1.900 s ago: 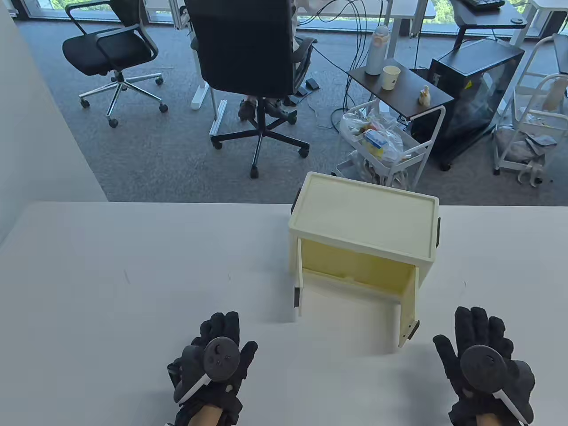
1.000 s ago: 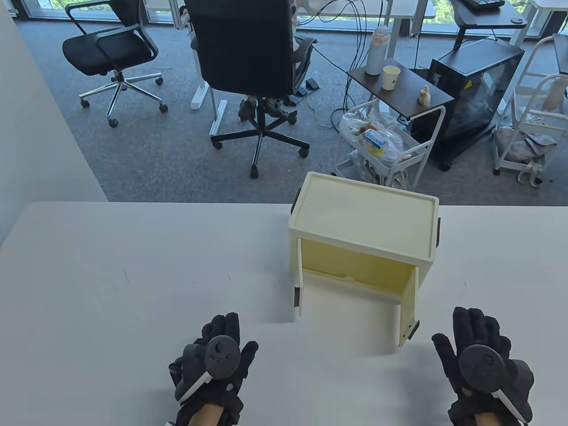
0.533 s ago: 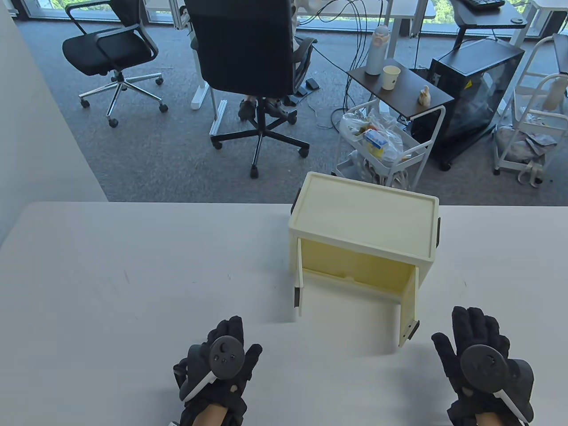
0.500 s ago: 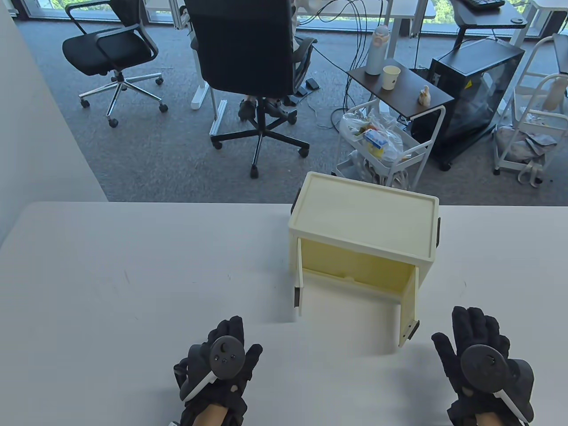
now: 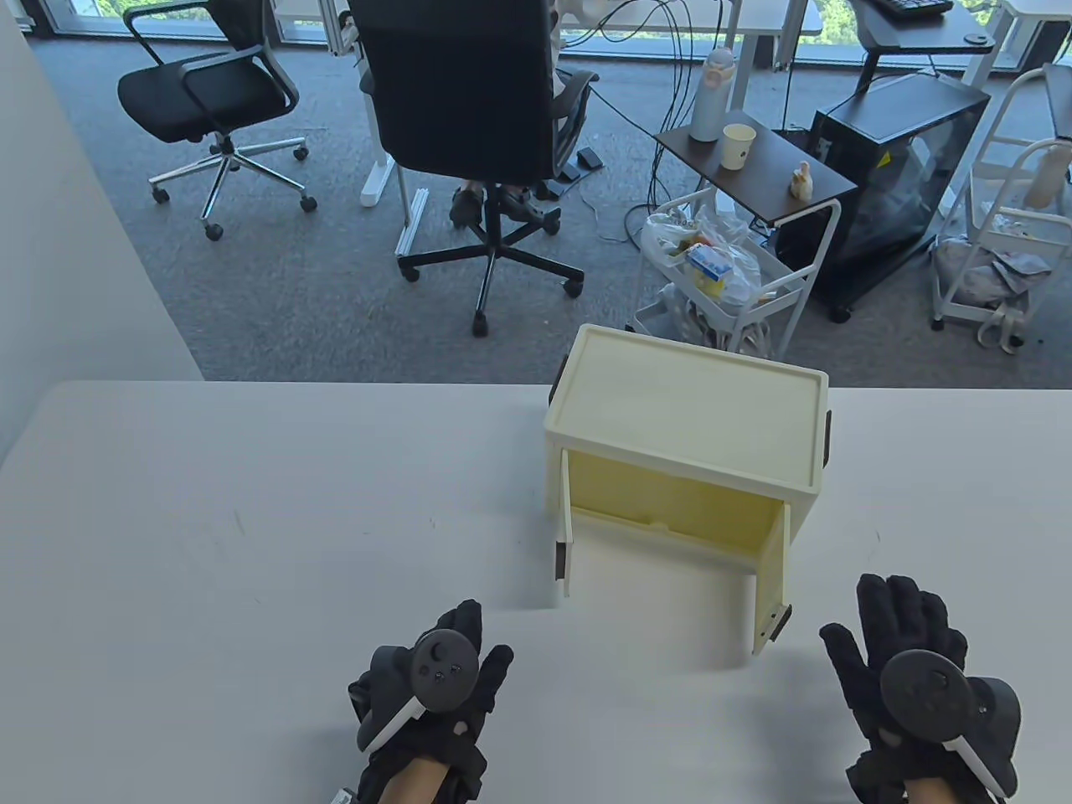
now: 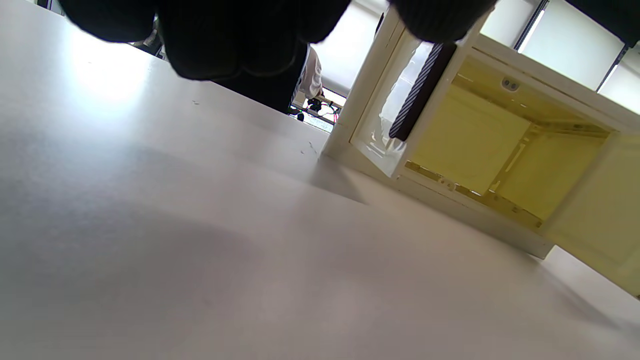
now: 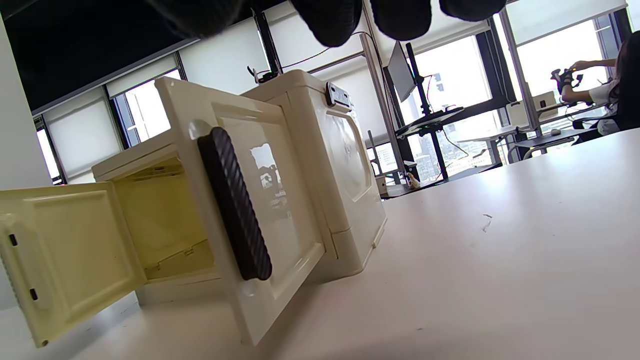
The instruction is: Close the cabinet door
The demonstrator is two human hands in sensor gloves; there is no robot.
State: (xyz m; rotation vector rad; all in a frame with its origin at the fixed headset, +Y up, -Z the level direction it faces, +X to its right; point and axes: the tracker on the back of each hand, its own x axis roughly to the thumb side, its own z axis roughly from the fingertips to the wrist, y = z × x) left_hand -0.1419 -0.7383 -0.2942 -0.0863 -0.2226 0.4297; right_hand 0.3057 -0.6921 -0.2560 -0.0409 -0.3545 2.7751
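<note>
A cream plastic cabinet point(image 5: 682, 410) stands on the white table point(image 5: 251, 502) with both front doors swung open toward me. The left door point(image 5: 566, 536) and the right door point(image 5: 772, 586) each carry a dark ribbed handle. My left hand point(image 5: 469, 641) is open and empty, fingers spread, low over the table in front and to the left of the left door. My right hand point(image 5: 900, 607) is open and empty, just right of the right door's edge. The left wrist view shows the left door's handle point(image 6: 420, 95) and the yellow interior point(image 6: 500, 150). The right wrist view shows the right door's handle point(image 7: 235, 210).
The cabinet sits at the table's far edge point(image 5: 335, 383). Beyond it on the floor are office chairs point(image 5: 469, 126), a white cart point(image 5: 729, 268) and a side table point(image 5: 754, 167). A white wall panel point(image 5: 67, 251) borders the left.
My left hand has slid to the right and slightly forward, toward the left door. My right hand has shifted only a little. The doors have not moved.
</note>
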